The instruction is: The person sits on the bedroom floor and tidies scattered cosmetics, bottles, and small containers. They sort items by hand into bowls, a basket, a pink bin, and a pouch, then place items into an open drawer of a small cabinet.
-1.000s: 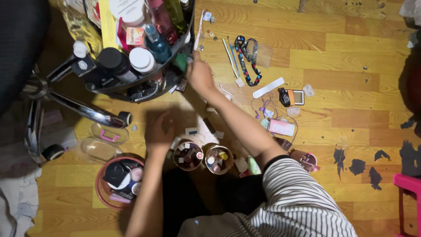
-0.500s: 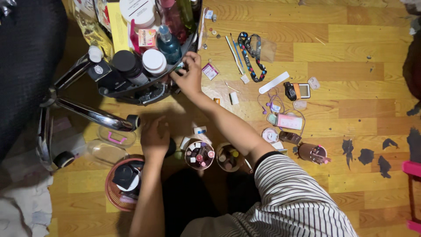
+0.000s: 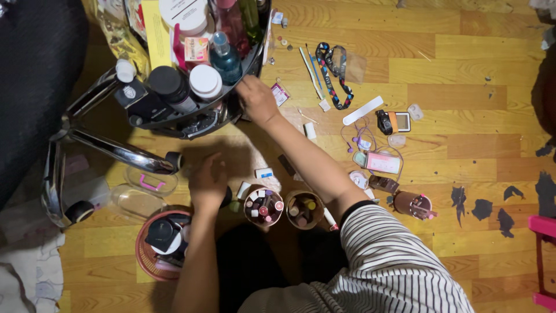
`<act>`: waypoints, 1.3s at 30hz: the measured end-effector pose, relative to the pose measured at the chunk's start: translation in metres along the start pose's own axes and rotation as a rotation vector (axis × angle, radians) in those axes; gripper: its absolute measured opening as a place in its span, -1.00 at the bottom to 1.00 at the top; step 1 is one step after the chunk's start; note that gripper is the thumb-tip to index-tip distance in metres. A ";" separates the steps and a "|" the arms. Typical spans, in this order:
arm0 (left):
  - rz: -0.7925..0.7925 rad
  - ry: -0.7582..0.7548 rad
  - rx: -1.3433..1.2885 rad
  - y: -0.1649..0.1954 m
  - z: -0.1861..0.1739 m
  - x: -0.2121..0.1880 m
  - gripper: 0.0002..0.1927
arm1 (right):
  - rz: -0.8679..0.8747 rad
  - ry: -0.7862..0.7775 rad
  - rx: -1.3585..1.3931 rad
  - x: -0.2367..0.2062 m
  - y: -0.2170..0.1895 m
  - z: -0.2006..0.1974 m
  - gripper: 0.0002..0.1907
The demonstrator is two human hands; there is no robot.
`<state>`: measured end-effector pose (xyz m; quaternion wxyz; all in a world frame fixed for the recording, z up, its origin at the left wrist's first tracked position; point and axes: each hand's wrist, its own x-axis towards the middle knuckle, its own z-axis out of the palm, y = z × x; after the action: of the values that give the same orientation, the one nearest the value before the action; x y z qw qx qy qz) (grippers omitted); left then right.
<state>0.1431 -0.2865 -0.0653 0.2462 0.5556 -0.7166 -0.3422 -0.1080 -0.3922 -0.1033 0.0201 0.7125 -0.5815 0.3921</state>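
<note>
My right hand (image 3: 255, 99) reaches forward to the near rim of a round black organizer tray (image 3: 243, 68) packed with bottles and jars. Its fingertips are tucked against the rim, so I cannot see whether it holds anything. My left hand (image 3: 207, 182) is curled, palm down, low over the wooden floor, closed over a small dark round jar (image 3: 227, 197). Just right of that hand stand two round cups of small cosmetics, one (image 3: 263, 206) holding nail-polish bottles and one (image 3: 304, 208) holding sticks.
A chrome chair base (image 3: 116, 149) with castors lies left. A red basket (image 3: 145, 255) of compacts sits by my left arm, clear lids (image 3: 149, 182) beside it. A lanyard (image 3: 336, 72), nail file (image 3: 362, 110), pink card (image 3: 383, 162) and brown cup (image 3: 412, 204) lie scattered on the right.
My left hand has drawn back toward me and curled down onto the floor. My right hand has stayed at the tray's rim. The view has shifted slightly.
</note>
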 end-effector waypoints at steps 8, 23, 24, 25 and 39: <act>0.226 0.114 0.086 0.003 0.010 0.009 -0.66 | 0.424 -0.062 0.324 0.026 -0.002 0.037 -0.79; 0.248 0.024 0.049 0.060 0.046 0.016 -0.74 | 0.231 -0.214 -0.147 -0.132 0.120 -0.129 -0.86; 0.273 0.032 0.055 0.064 0.050 0.016 -0.75 | 0.388 -0.211 -0.318 -0.147 0.136 -0.137 -0.89; 0.261 0.014 0.069 0.068 0.052 0.015 -0.74 | 0.551 -0.330 -0.419 -0.162 0.158 -0.152 -0.89; 0.269 -0.023 0.103 0.118 0.078 0.009 -0.75 | 0.298 -0.839 -0.569 -0.227 0.191 -0.197 -0.69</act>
<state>0.0090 -0.2606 -0.0256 0.2528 0.4627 -0.8040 -0.2750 -0.3785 -0.1737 -0.1814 -0.0777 0.6843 -0.7180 -0.1013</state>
